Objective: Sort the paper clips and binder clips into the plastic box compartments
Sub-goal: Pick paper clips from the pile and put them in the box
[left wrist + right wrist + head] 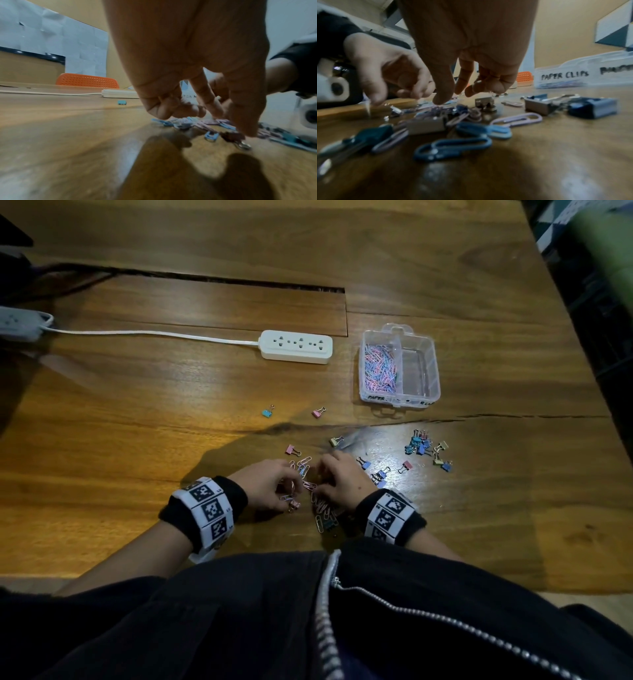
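A mixed pile of paper clips and small binder clips (322, 508) (453, 128) lies on the wooden table just in front of me. Both hands hover over it. My left hand (286, 484) (197, 112) has curled fingers and its thumb tip down among the clips; whether it pinches one is hidden. My right hand (323, 477) (453, 94) hangs loosely curled, thumb tip at the pile, nothing visibly held. The clear plastic box (399, 332) (573, 75) stands further back to the right. Its left compartment holds many paper clips (380, 368); its right compartment (418, 368) looks bare.
A cluster of binder clips (423, 446) lies right of my hands, with single ones (268, 412) (318, 412) scattered further back. A white power strip (296, 346) (120, 93) and its cable lie left of the box. The table's right edge is near the box.
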